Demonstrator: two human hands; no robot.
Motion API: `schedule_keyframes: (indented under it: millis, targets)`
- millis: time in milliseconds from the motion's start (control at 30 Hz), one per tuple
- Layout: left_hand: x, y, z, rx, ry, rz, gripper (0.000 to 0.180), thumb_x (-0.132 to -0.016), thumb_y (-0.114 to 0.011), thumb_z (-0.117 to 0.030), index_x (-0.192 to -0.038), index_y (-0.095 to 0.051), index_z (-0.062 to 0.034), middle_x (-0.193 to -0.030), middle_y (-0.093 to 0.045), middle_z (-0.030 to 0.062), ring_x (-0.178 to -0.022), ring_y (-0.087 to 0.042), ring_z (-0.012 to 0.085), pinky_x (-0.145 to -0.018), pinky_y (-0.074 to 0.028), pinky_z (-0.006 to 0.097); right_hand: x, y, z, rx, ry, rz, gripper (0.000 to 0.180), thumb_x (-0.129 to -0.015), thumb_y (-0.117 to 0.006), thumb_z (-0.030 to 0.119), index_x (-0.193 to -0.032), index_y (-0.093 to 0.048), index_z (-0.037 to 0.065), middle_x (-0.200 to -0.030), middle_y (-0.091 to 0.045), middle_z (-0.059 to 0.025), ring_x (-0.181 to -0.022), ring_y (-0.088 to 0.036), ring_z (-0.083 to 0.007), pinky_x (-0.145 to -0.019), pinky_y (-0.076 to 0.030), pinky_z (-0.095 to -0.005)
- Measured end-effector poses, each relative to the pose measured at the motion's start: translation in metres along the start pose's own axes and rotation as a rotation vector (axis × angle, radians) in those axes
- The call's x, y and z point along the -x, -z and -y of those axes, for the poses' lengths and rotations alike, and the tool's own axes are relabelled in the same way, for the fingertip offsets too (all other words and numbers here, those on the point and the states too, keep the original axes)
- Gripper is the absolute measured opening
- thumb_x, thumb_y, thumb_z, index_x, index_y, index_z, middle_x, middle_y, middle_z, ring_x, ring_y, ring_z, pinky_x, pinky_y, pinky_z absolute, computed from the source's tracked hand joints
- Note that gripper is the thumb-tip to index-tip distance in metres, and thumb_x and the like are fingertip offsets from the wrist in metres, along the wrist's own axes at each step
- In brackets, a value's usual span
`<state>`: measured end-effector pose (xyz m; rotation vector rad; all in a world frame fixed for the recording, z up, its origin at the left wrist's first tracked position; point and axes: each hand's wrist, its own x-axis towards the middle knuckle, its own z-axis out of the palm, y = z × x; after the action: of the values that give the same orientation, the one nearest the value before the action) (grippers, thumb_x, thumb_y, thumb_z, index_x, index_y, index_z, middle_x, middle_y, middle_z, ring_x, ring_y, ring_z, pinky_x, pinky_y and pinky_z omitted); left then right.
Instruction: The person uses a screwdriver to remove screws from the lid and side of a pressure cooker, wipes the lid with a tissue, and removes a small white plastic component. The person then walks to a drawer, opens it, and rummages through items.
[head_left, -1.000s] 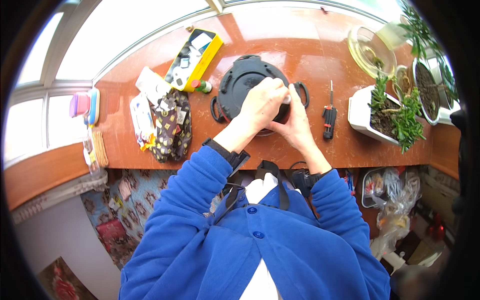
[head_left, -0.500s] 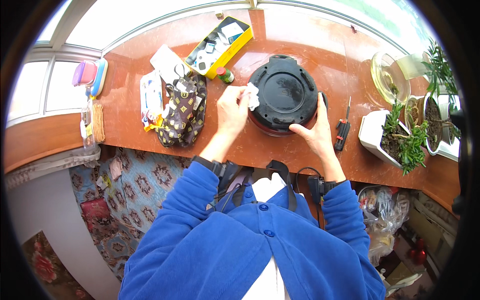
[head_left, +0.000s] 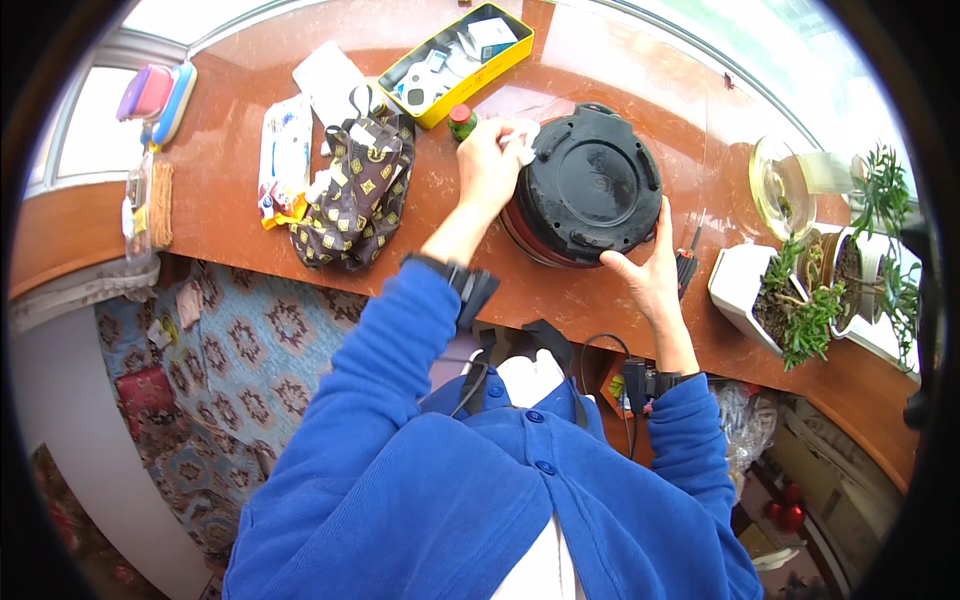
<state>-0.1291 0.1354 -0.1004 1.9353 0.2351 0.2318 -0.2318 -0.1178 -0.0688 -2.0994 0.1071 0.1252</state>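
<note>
A round appliance (head_left: 592,185) lies bottom up near the table's middle, its black underside with small feet facing me and a red side wall showing at the lower left. Pinched in my left hand (head_left: 487,172) is a crumpled white tissue (head_left: 528,142), which meets the rim at the upper left. My right hand (head_left: 648,278) grips the rim at the lower right, thumb at the near edge and fingers around the side. Beside my left hand stands a small green bottle with a red cap (head_left: 461,120). A screwdriver (head_left: 687,265) lies partly hidden behind my right hand.
A yellow box (head_left: 478,84) of small items sits at the back. Left are a brown patterned bag (head_left: 362,190), a white packet (head_left: 286,158) and stacked colored containers (head_left: 150,95). Potted plants (head_left: 775,310) and a clear bowl (head_left: 778,190) line the right side.
My left hand has moved the tissue up along the left rim. The appliance looks slightly tilted, with more red side wall showing. The whole view has shifted, and my right hand keeps its grip.
</note>
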Motion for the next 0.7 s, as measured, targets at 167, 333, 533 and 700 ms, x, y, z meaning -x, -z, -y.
schedule_keyframes:
  millis: [167, 333, 533, 700]
  targets:
    - [0.013, 0.0, 0.014, 0.081, -0.142, 0.046, 0.018, -0.09, -0.068, -0.003, -0.107, -0.072, 0.0001, -0.095, -0.069, 0.0136, -0.085, -0.069, 0.0234, -0.08, -0.054, 0.034, -0.002, 0.0, -0.003, -0.043, 0.002, 0.02, 0.131, -0.069, -0.096, 0.032, -0.164, -0.012, 0.0, -0.162, -0.036, -0.0231, -0.152, -0.033, -0.0329, -0.125, -0.027, -0.0409]
    - [0.082, 0.021, 0.015, 0.111, -0.228, -0.026, 0.021, -0.087, -0.071, 0.002, -0.108, -0.069, -0.0021, -0.099, -0.067, 0.014, -0.088, -0.071, 0.0292, -0.076, -0.056, 0.037, -0.003, 0.001, -0.005, -0.019, -0.002, 0.032, 0.131, -0.07, -0.095, 0.037, -0.165, -0.012, 0.0, -0.164, -0.034, -0.0227, -0.153, -0.031, -0.0328, -0.126, -0.023, -0.0417]
    - [0.083, 0.021, 0.005, 0.191, -0.196, -0.029, 0.02, -0.085, -0.069, 0.006, -0.104, -0.066, -0.0002, -0.104, -0.067, 0.0155, -0.087, -0.07, 0.0275, -0.076, -0.056, 0.035, -0.002, 0.0, -0.002, -0.076, -0.017, 0.037, 0.132, -0.07, -0.095, 0.035, -0.165, -0.011, 0.0, -0.165, -0.031, -0.0232, -0.155, -0.027, -0.0327, -0.126, -0.022, -0.0424]
    - [0.009, 0.014, 0.001, 0.084, -0.36, 0.104, 0.013, -0.087, -0.065, 0.004, -0.097, -0.073, 0.0004, -0.092, -0.07, 0.0117, -0.08, -0.07, 0.0209, -0.073, -0.055, 0.03, -0.002, -0.001, 0.004, -0.12, -0.018, 0.041, 0.133, -0.07, -0.095, 0.031, -0.165, -0.006, 0.002, -0.167, -0.027, -0.0237, -0.156, -0.025, -0.0333, -0.127, -0.022, -0.042]
